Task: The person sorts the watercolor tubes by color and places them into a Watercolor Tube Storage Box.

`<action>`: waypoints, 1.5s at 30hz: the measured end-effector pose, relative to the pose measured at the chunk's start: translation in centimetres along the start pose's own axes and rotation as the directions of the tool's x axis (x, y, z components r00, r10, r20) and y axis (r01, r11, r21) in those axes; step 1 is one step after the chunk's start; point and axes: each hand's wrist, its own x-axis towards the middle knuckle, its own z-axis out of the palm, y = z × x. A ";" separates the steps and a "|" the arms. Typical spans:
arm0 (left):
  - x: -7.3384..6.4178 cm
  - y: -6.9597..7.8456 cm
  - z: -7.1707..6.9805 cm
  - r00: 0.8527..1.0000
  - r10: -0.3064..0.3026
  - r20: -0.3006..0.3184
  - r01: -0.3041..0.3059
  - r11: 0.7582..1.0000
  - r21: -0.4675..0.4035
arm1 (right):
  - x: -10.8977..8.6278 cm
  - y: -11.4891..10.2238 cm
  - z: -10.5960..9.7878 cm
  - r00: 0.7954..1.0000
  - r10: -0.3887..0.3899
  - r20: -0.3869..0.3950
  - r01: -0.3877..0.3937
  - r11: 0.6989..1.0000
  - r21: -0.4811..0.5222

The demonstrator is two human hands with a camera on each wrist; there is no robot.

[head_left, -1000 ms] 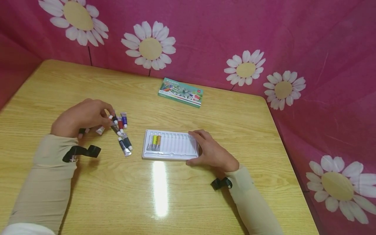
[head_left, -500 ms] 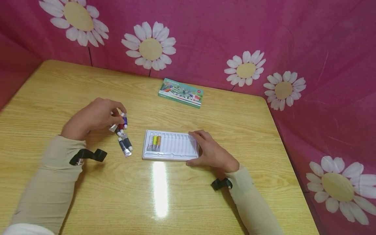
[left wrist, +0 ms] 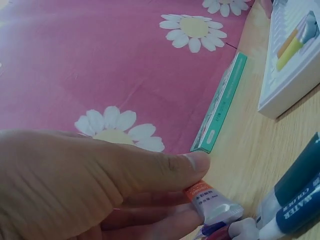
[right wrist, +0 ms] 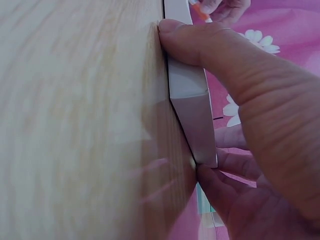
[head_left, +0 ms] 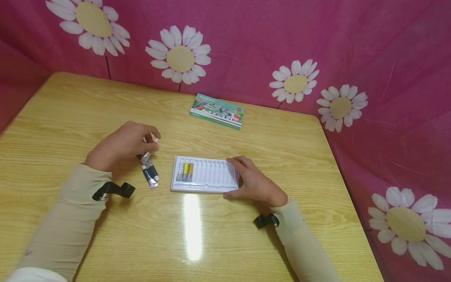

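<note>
Between thumb and fingers my left hand (head_left: 125, 141) pinches an orange paint tube (left wrist: 215, 202) with a white cap and a silvery crimped end. It is just above the small pile of tubes, which it partly covers. A dark blue tube (head_left: 149, 177) and a dark green tube (head_left: 152, 171) lie at the pile's near side. My right hand (head_left: 256, 181) grips the right end of a white plastic tray (head_left: 211, 188), thumb on the near side and fingers on the far side. Three tubes lie in the tray's left slots: silvery white, yellow (head_left: 185, 171) and ochre (head_left: 190, 172).
A flat green printed box (head_left: 216, 111) lies at the back of the wooden table (head_left: 225, 243). Behind it hangs a pink cloth (head_left: 239, 47) with white daisies. A black strap (head_left: 113, 189) is on the left wrist, another (head_left: 266, 220) on the right.
My left hand has moved to the right across the pile, carrying the orange tube from the pile's left side. My right hand and the tray have stayed put.
</note>
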 end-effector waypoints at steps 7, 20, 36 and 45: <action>0.1 0.7 0.6 1.000 0.020 -0.010 -0.020 1.000 0.023 | -0.1 0.0 0.0 1.000 0.001 0.002 -0.001 1.000 0.009; 0.4 1.5 1.1 0.999 0.038 0.024 -0.037 0.999 -0.023 | -0.1 0.1 0.0 1.000 -0.022 -0.021 0.022 1.000 -0.004; 0.6 3.1 1.7 1.000 0.022 0.011 -0.021 0.999 -0.041 | 0.0 -0.1 -0.2 1.000 0.004 -0.009 -0.004 1.000 0.002; 0.9 3.7 2.8 0.994 0.101 -0.027 -0.102 0.995 -0.021 | 0.1 -0.1 -0.1 1.000 0.006 -0.005 -0.006 1.000 0.008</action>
